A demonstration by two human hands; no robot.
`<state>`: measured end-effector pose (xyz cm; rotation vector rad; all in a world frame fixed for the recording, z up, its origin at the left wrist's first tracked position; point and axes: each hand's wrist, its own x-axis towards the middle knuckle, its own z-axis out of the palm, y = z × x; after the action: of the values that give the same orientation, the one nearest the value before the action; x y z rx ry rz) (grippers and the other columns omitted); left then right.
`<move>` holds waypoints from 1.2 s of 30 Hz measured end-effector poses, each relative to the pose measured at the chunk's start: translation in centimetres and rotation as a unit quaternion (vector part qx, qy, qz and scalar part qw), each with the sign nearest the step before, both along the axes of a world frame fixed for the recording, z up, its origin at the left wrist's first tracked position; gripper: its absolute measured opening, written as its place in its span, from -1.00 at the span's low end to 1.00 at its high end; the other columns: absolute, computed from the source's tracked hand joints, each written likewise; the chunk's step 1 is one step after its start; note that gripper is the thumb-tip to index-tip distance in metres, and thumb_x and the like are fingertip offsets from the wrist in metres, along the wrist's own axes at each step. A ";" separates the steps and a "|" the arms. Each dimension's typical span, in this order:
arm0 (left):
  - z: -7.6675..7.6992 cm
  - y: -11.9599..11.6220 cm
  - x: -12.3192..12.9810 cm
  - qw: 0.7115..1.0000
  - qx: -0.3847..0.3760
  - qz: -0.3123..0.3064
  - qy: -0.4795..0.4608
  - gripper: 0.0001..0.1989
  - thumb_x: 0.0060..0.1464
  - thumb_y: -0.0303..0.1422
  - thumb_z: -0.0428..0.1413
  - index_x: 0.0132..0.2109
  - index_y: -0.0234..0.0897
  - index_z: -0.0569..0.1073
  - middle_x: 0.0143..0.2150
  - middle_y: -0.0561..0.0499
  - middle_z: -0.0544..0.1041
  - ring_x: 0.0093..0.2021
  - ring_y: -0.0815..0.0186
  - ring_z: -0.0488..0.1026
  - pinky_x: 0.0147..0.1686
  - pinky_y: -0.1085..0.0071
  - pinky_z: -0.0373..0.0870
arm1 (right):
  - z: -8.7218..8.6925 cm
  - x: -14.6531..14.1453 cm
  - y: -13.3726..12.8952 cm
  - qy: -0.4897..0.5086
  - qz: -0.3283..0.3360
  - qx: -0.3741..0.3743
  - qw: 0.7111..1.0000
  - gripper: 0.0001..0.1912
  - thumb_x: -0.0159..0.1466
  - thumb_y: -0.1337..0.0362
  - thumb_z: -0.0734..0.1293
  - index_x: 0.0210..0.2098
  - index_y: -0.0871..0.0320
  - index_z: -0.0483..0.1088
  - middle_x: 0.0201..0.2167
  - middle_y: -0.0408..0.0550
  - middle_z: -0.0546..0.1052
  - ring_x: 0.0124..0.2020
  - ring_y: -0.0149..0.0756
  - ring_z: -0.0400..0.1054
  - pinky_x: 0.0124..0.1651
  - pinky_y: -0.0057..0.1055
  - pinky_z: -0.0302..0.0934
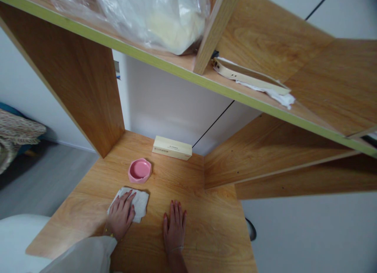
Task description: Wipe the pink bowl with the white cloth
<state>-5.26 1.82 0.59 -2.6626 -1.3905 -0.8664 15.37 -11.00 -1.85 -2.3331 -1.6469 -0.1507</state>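
Observation:
My left hand (119, 218) lies on a folded white cloth (141, 204), which may be a paper wipe. Its fingers stretch out over the cloth's left part, pressing it to the wooden desk (212, 233); the thumb rests near the cloth's lower edge. Palm down on the bare wood to the right is my right hand (174, 229), fingers extended and holding nothing. Just beyond the cloth sits a pink angular dish (140, 171) with a round hollow. Farther back, a long cream box (172, 148) with small print stands near the wall.
Overhead runs a shelf with a green-yellow edge (165, 65). It bears a clear plastic bag (165, 21) and a curved cream strip (250, 76) with white material under it. Wooden side panels (64, 72) flank the desk. A white rounded seat (20, 237) is at lower left.

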 end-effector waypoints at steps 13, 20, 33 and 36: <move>-0.5 0.1 -0.1 1.000 0.004 -0.004 -0.012 -0.52 0.15 -0.36 -0.11 0.21 -0.22 0.27 0.06 -0.11 0.50 0.03 0.12 0.42 0.10 0.16 0.24 | 0.2 -0.1 0.0 0.016 0.004 0.014 1.000 -0.40 0.37 0.08 0.07 0.32 0.21 -0.03 0.24 0.08 0.26 0.29 -0.11 0.04 0.27 0.08 -0.10; -0.3 0.0 -0.2 1.000 -0.006 0.001 -0.004 -0.51 0.13 -0.35 -0.10 0.22 -0.16 0.28 0.06 -0.07 0.50 0.05 0.15 0.41 0.12 0.20 0.24 | 0.4 -0.1 0.0 0.025 0.005 0.018 1.000 -0.42 0.37 0.09 0.06 0.31 0.20 0.00 0.23 0.09 0.26 0.29 -0.11 0.05 0.28 0.07 -0.11; -0.2 0.0 -0.1 1.000 -0.002 -0.006 -0.017 -0.53 0.14 -0.35 -0.10 0.21 -0.18 0.29 0.07 -0.08 0.49 0.05 0.14 0.41 0.12 0.18 0.24 | 0.3 -0.1 -0.1 0.026 -0.001 0.009 1.000 -0.42 0.37 0.07 0.05 0.31 0.19 0.00 0.25 0.07 0.24 0.28 -0.10 0.06 0.26 0.07 -0.09; -0.2 0.0 -0.1 1.000 0.002 -0.001 -0.015 -0.54 0.14 -0.36 -0.10 0.19 -0.19 0.31 0.05 -0.09 0.50 0.04 0.13 0.42 0.12 0.18 0.23 | 0.3 -0.1 -0.1 0.015 0.000 0.004 1.000 -0.41 0.37 0.08 0.06 0.31 0.21 0.00 0.24 0.07 0.25 0.28 -0.09 0.06 0.27 0.07 -0.11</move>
<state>-5.31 1.83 0.36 -2.6595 -1.3898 -0.9139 15.23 -11.07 -1.56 -2.3184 -1.6298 -0.1203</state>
